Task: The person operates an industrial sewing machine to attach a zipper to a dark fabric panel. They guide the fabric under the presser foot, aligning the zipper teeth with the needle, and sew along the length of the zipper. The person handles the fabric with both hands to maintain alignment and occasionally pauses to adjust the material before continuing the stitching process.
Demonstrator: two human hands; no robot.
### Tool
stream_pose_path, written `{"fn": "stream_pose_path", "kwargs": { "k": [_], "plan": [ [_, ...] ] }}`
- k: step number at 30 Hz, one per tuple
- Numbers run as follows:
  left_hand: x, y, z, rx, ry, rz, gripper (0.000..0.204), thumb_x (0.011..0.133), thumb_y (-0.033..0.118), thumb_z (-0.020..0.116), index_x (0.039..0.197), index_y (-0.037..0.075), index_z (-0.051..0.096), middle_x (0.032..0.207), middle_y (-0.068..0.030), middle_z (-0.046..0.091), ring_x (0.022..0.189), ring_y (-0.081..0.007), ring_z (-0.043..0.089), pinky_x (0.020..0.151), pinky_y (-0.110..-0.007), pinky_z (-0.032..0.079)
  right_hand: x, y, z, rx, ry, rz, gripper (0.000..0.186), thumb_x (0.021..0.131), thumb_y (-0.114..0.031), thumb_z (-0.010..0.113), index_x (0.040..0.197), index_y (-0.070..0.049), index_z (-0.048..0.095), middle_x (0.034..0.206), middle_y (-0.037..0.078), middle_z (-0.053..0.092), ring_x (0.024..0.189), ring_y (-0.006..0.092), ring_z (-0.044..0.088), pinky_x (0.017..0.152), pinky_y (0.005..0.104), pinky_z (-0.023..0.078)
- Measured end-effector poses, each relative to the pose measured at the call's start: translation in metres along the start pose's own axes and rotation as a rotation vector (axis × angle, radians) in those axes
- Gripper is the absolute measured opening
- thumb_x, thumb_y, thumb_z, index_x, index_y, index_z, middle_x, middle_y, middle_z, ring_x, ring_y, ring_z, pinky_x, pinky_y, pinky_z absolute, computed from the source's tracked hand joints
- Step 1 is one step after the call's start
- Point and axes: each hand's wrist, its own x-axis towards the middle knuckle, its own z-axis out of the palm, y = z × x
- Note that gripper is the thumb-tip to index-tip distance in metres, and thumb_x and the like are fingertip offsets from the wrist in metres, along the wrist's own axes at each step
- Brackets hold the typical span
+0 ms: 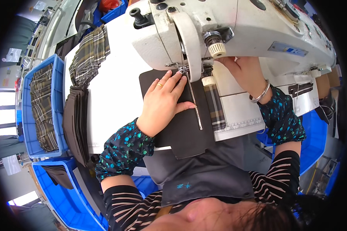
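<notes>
A dark brown panel (173, 133) lies on the white table of a sewing machine (254, 29), its upper part beneath the needle area. Along the panel runs a zipper (198, 115) with shiny metal teeth. My left hand (162, 98) rests flat on the panel left of the zipper, fingers stretched toward the presser foot and thumb reaching the zipper's edge. Just right of the panel lies a plaid fabric strip (215, 107). My right hand (246, 73) is raised beside the machine head near its tension knob; the machine hides its fingertips.
Folded plaid fabric (89, 54) and a stack of dark brown pieces (76, 123) sit at the table's left. Blue bins (58, 96) stand beyond that edge; one holds plaid pieces. Another blue bin (314, 138) is at the right. A ruler scale (243, 124) marks the table's near edge.
</notes>
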Motion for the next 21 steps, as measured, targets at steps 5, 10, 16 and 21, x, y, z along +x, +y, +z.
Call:
{"fn": "stream_pose_path", "kwargs": {
  "k": [5,10,16,21],
  "plan": [
    [0.000,0.000,0.002,0.023,0.008,0.010,0.075,0.080,0.053,0.081,0.137,0.005,0.068,0.139,-0.0090,0.068,0.137,-0.0315,0.060,0.109,-0.044,0.050,0.000,0.004,0.007,0.229,0.080,-0.005,0.018,0.095,-0.016,0.075,0.104,-0.002,0.079,0.089,0.012,0.077,0.081,0.0264,0.071,0.076,0.0373,0.053],
    [-0.002,-0.001,0.000,0.031,-0.009,0.020,0.076,0.080,0.056,0.079,0.137,0.006,0.068,0.140,-0.0082,0.067,0.137,-0.0310,0.059,0.110,-0.043,0.049,-0.002,0.009,0.014,0.122,0.120,-0.055,0.018,0.095,-0.024,0.076,0.102,-0.009,0.082,0.084,0.008,0.077,0.072,0.0259,0.068,0.071,0.0362,0.053],
    [-0.006,0.002,-0.002,0.030,-0.024,0.023,0.074,0.084,0.058,0.076,0.137,0.008,0.069,0.143,-0.0100,0.065,0.137,-0.0329,0.058,0.111,-0.055,0.047,-0.026,0.000,0.025,-0.122,-0.150,-0.354,0.037,0.084,-0.039,0.080,0.111,-0.012,0.078,0.105,0.004,0.072,0.099,0.0258,0.066,0.090,0.0417,0.051],
    [-0.011,0.008,-0.006,-0.023,0.026,0.063,0.068,0.073,0.051,0.084,0.126,0.010,0.076,0.135,-0.0072,0.070,0.127,-0.0302,0.065,0.107,-0.048,0.050,-0.039,-0.002,0.036,-0.243,-0.265,-0.513,0.067,0.072,-0.052,0.080,0.125,-0.012,0.074,0.126,0.004,0.072,0.117,0.0295,0.064,0.109,0.0478,0.045]
  ]
}}
